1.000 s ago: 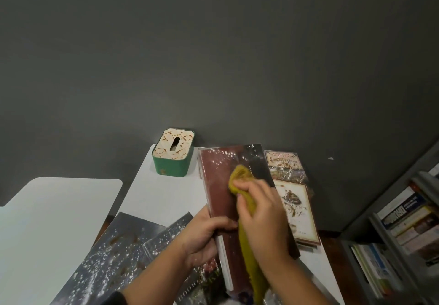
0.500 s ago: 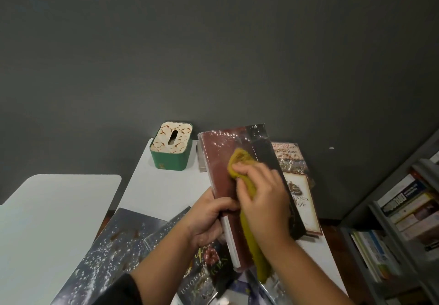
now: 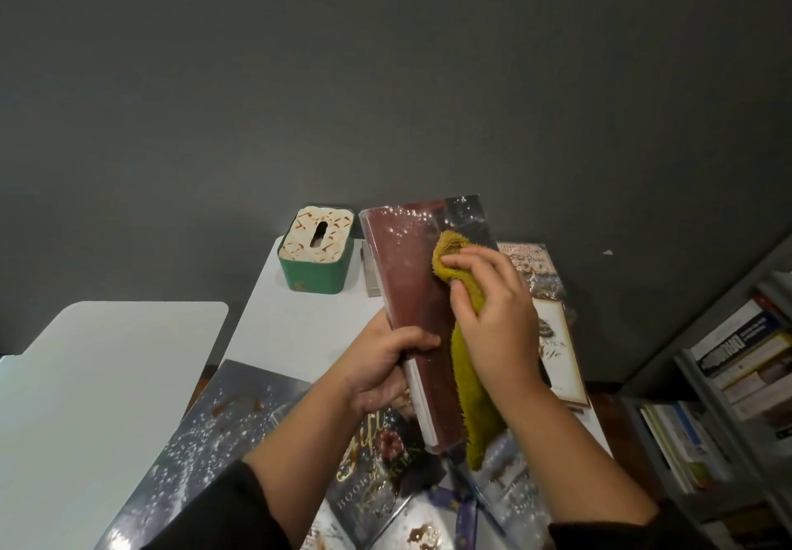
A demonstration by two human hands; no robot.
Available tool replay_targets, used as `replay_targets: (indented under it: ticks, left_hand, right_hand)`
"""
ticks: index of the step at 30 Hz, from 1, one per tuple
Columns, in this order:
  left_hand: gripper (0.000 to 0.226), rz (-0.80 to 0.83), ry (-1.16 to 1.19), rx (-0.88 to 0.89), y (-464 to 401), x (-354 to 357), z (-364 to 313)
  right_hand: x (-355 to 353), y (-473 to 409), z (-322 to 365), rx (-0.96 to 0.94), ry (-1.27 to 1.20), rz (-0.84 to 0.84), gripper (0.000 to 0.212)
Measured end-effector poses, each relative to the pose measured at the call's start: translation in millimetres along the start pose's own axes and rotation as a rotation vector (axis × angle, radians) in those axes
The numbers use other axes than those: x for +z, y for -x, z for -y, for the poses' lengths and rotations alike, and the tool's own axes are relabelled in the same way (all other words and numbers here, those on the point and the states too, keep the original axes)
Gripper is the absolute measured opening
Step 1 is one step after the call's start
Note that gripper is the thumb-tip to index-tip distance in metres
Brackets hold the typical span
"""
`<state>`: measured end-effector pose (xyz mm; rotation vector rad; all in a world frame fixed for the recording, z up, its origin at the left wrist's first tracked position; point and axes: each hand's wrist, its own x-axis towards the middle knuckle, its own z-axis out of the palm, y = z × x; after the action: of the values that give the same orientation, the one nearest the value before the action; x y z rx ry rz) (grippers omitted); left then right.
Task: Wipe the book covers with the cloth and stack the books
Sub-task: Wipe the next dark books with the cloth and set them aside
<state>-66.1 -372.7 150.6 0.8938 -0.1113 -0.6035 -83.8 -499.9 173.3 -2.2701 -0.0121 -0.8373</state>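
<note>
A dark red book [image 3: 409, 288] wrapped in glossy plastic is tilted up above the white table [image 3: 300, 326]. My left hand [image 3: 381, 363] grips its left edge, thumb across the cover. My right hand [image 3: 493, 318] holds a mustard-yellow cloth [image 3: 467, 382] bunched against the upper right of the cover, and the cloth's tail hangs down past the book's lower end. A cream-covered book [image 3: 557, 348] lies flat at the right, partly behind my right hand. Several glossy dark books [image 3: 368, 476] are spread on the table under my arms.
A green tissue box [image 3: 317, 249] with a patterned cream lid stands at the table's far left corner. A second white table [image 3: 98, 378] is at the left. A grey shelf with books [image 3: 737, 369] fills the right edge. A dark grey wall is behind.
The cloth and my right hand have moved up the cover towards its top. The red book is raised higher in view, and more of the spread books below show.
</note>
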Motion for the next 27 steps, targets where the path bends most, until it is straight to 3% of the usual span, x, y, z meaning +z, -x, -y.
replay_targets:
  ticks: [15,21,27]
  left_hand:
    - [0.045,-0.017,0.001,-0.004,2,-2,2]
    - [0.044,-0.034,0.025,-0.002,4,0,3]
    - [0.044,-0.003,0.045,0.011,4,1,3]
  right_hand:
    - [6,1,-1,-0.021,0.019,-0.034,0.024]
    - [5,5,5,0.001,0.070,0.021,0.024]
    - [6,15,11,-0.096,0.060,0.080,0.028]
